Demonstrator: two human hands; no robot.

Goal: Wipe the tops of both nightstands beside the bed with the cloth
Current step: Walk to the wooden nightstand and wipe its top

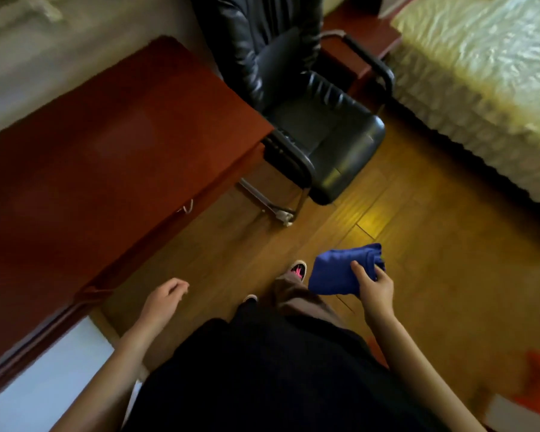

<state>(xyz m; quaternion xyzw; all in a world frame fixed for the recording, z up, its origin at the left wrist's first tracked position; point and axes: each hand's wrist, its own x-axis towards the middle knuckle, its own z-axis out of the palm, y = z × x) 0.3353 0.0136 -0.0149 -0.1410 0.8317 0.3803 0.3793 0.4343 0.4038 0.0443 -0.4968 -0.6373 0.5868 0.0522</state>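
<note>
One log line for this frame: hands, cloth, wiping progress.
right hand: holds blue cloth | left hand: empty, half curled | person: standing on wood floor near chair | wiping: no contact with any surface

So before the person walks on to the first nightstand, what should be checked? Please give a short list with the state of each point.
1. Cloth in hand: ok, the right hand grips the folded blue cloth.
2. Left hand free: ok, it holds nothing.
3. Nightstand located: ok, a reddish-brown one sits beside the bed, behind the chair.
4. Path clear: not ok, the chair stands in front of it.
5. Nightstand top clear: cannot tell, partly hidden.
6. Second nightstand: cannot tell, not in view.
</note>
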